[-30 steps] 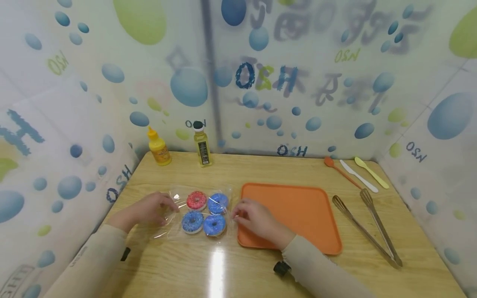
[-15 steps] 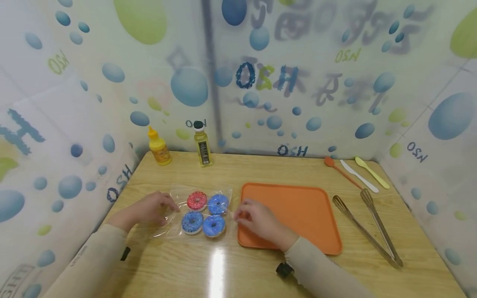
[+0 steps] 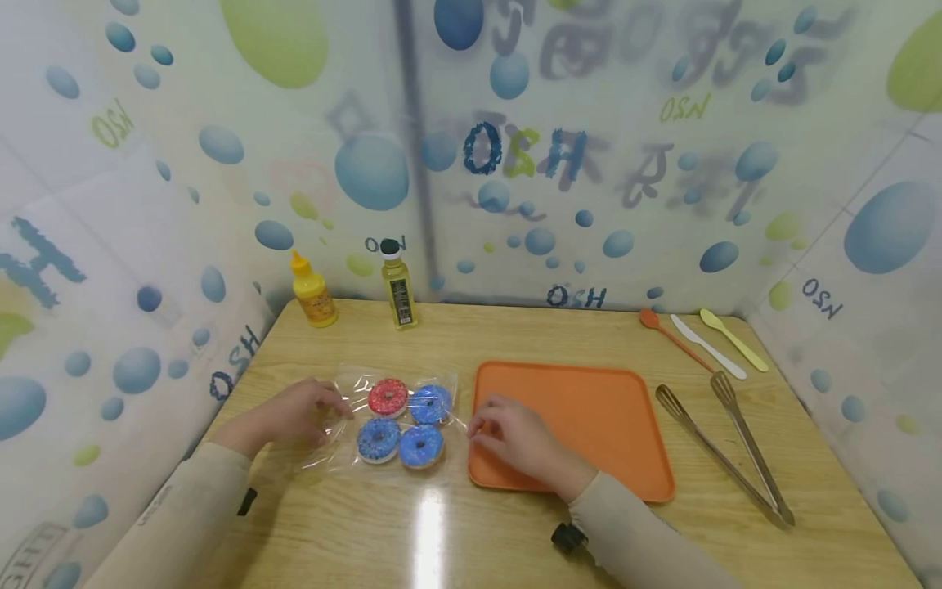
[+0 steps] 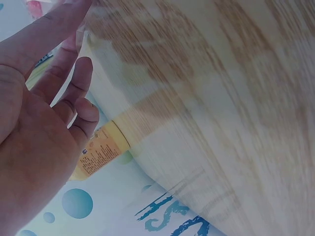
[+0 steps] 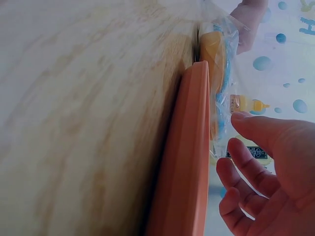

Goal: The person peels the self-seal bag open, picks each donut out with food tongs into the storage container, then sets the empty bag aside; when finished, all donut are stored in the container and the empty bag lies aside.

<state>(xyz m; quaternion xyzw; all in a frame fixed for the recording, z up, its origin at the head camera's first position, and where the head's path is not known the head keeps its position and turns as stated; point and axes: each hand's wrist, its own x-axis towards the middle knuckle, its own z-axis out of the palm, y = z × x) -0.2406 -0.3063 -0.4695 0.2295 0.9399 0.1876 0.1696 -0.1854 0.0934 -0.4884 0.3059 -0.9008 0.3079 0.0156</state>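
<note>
A clear plastic bag (image 3: pixel 344 458) lies on the table, holding one red donut (image 3: pixel 388 397) and several blue donuts (image 3: pixel 421 447). My left hand (image 3: pixel 302 411) holds the bag's left edge; in the left wrist view its upper fingertips (image 4: pixel 81 17) meet the plastic and its other fingers are bent. Over the left edge of the orange tray (image 3: pixel 570 417) is my right hand (image 3: pixel 515 435), its fingers loosely bent. In the right wrist view a gap shows between the thumb (image 5: pixel 256 129) and forefinger, and the bag's right end (image 5: pixel 224 135) comes right up to the fingertips.
Behind the bag stand a yellow squeeze bottle (image 3: pixel 314 296) and a dark-capped bottle (image 3: pixel 399 288). Metal tongs (image 3: pixel 743 462) lie right of the tray. Farther back are an orange spoon (image 3: pixel 673 337), a white knife (image 3: pixel 706 347) and a yellow-green spoon (image 3: pixel 733 340). Patterned walls enclose the table.
My right hand has shifted slightly right, away from the donuts, and a strip of plastic now reaches toward its fingertips. My left hand and the tray keep their places.
</note>
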